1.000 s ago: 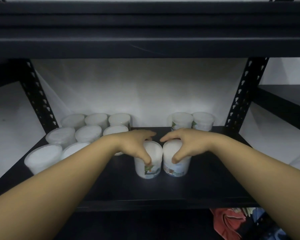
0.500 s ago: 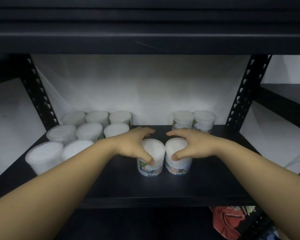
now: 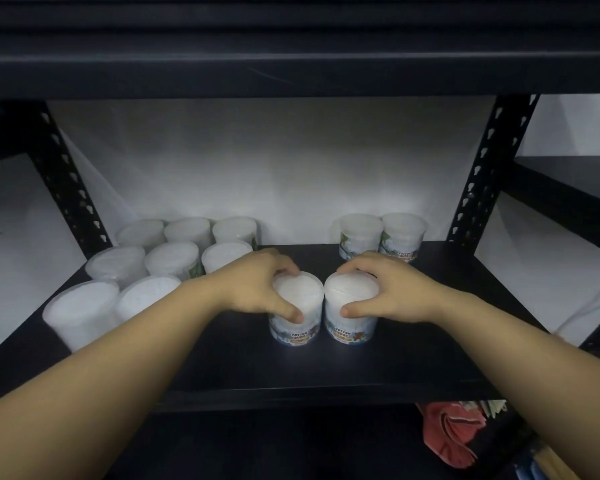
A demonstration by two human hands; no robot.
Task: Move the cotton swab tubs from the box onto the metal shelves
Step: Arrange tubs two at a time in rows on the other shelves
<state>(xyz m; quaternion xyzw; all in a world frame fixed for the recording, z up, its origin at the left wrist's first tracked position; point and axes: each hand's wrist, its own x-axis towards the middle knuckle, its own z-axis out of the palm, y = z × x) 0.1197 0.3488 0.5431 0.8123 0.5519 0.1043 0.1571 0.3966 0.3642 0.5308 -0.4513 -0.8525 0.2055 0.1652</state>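
Observation:
Two white cotton swab tubs stand side by side on the black metal shelf (image 3: 326, 372). My left hand (image 3: 257, 285) grips the left tub (image 3: 296, 315) around its lid, thumb at the front and fingers behind. My right hand (image 3: 388, 292) grips the right tub (image 3: 349, 317) the same way. Both tubs stand upright, labels reading "cotton buds" facing me. Several more tubs (image 3: 172, 258) are grouped at the shelf's left, and two tubs (image 3: 381, 233) stand at the back right. The box is not in view.
An upper shelf board (image 3: 291, 60) hangs low over the space. Perforated black uprights (image 3: 482, 174) frame the bay on both sides. A white wall lies behind. Red cloth (image 3: 451, 434) lies below the shelf at lower right.
Both hands have stayed on the two tubs while turning them, so the "cotton buds" labels now face me. The tubs stand slightly further back.

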